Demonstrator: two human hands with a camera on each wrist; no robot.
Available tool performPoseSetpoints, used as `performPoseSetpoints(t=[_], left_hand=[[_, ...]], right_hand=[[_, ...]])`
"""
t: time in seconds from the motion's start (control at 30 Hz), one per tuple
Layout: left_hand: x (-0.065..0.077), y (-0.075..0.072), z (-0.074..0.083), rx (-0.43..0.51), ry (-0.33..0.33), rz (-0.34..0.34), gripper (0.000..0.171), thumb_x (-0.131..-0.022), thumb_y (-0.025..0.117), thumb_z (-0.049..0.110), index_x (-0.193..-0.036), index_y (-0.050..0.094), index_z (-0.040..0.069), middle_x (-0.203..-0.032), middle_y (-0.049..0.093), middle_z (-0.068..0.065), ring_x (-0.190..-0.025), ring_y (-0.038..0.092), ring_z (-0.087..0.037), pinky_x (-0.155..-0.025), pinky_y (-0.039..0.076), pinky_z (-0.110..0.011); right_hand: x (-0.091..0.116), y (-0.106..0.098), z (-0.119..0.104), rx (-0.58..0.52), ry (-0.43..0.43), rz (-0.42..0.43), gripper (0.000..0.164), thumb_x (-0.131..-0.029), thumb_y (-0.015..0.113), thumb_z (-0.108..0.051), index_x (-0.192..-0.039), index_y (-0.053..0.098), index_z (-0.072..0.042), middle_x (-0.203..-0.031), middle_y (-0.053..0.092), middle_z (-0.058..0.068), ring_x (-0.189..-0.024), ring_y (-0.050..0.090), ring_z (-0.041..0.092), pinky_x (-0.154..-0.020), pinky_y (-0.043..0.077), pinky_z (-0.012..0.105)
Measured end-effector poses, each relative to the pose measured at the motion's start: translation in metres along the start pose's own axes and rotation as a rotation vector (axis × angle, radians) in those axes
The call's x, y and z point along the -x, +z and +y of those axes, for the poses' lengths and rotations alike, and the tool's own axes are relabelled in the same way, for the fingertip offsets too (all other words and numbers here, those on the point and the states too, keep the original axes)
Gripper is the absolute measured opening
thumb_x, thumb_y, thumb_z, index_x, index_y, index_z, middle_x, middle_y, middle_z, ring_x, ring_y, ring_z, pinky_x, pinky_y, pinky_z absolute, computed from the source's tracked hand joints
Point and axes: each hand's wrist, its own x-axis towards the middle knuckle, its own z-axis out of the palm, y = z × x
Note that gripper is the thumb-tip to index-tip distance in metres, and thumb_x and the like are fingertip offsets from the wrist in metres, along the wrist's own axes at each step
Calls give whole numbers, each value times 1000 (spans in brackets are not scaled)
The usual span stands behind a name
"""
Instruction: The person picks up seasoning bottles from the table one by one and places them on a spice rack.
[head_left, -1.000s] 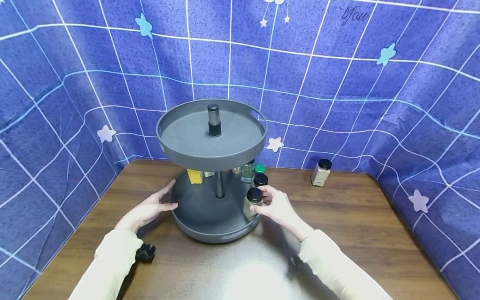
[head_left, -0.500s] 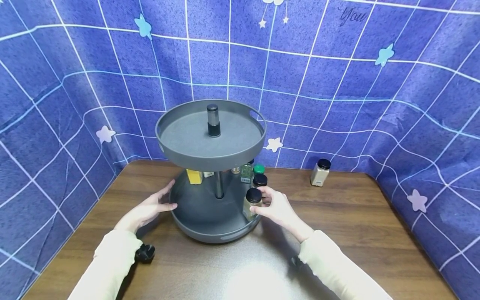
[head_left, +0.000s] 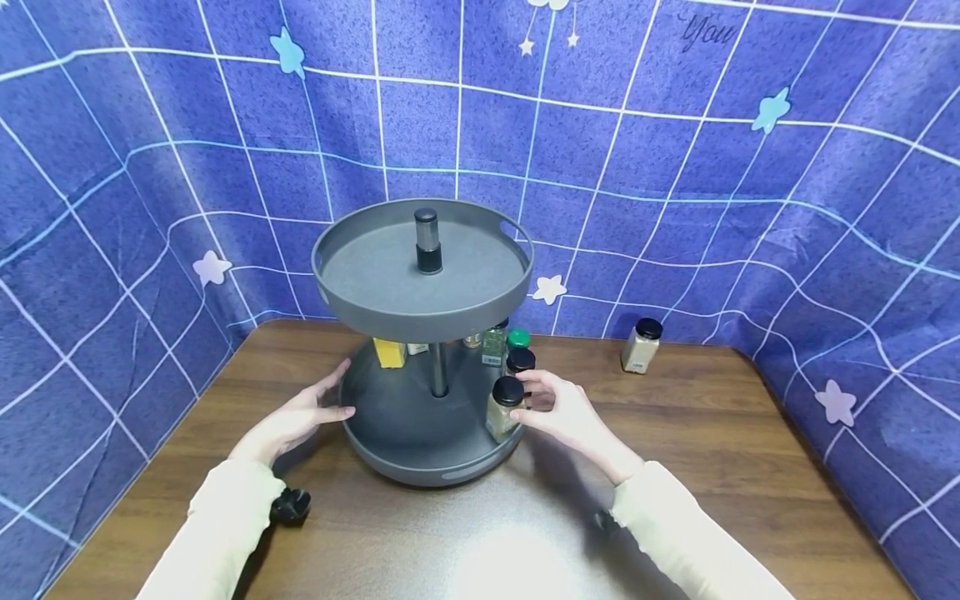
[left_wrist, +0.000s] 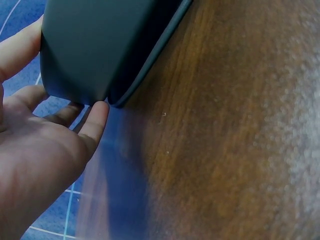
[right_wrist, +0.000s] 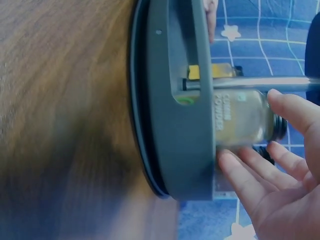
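Note:
A two-tier grey rotating organizer stands on the wooden table, its lower tray [head_left: 420, 442] beneath a round upper tray [head_left: 375, 287]. At the lower tray's front right sits a black-capped cumin powder jar [head_left: 501, 421], its lettering readable in the right wrist view. My right hand [head_left: 566, 412] is beside this jar with loosened fingers; in the right wrist view the thumb is at the neck and the other fingers spread along its side. My left hand [head_left: 292, 423] rests with extended fingers against the lower tray's left wall [left_wrist: 80, 60].
Behind the cumin jar stand another black-capped jar [head_left: 521, 359], a green-capped jar [head_left: 518, 337] and a jar of green herbs [head_left: 492, 346]. A yellow box [head_left: 389, 352] is at the tray's back left. One more spice jar [head_left: 641, 348] stands at the table's back right.
My right hand has eased its grip on the cumin powder jar and shifted slightly to the right. The jar stays in place on the tray. My left hand has not moved.

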Motion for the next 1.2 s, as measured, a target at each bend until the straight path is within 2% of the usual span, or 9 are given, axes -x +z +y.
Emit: performPoseSetpoints(t=[0.13,0.27,0.37,0.6,0.97,1.2], left_hand=[[0,0,-1,19,-1,5,90,-89,64,11,-153,1,14,-158,-15,-9,-140,-23,-33,-106,-9,-66],[-1,0,-2,31,0,-1,90,-89,63,11,-153,0,14,-158,-16,-9,-140,-23,-34,-106,-9,-66],[-1,0,-2,39,-3,-8,90,-90,62,10,-153,-2,14,-157,-17,-9,-140,-22,-35,-105,-9,-67],[-1,0,-2,46,-13,-5,89,-90,61,8,-153,-1,16,-158,-17,-8,-140,-21,-36,-104,-8,-68],[-2,-1,-4,48,6,-13,89,-90,61,8,-153,-2,14,-158,-17,-8,-140,-23,-34,-105,-8,-68],[-2,-1,-5,41,13,-9,89,-89,62,8,-153,-1,13,-158,-16,-8,-140,-23,-34,-106,-8,-66]], right_hand=[[4,-11,-16,-33,-14,10,48,-77,76,-5,-121,57,3,-109,65,24,-99,64,42,-90,48,51],[8,-20,-27,-23,-9,38,47,-77,75,-3,-118,57,8,-110,64,29,-102,60,47,-92,44,58],[7,-22,-17,41,2,56,48,-77,76,-9,-120,58,3,-111,65,23,-104,61,42,-93,45,54],[7,-20,13,105,61,79,58,-76,78,-20,-128,55,-8,-123,62,15,-114,57,34,-97,44,50],[15,-5,29,151,160,50,80,-77,78,-29,-144,38,-9,-144,44,16,-131,42,33,-106,35,49],[17,3,32,126,214,20,90,-77,77,-32,-149,27,-11,-151,32,17,-132,37,42,-108,31,51]])
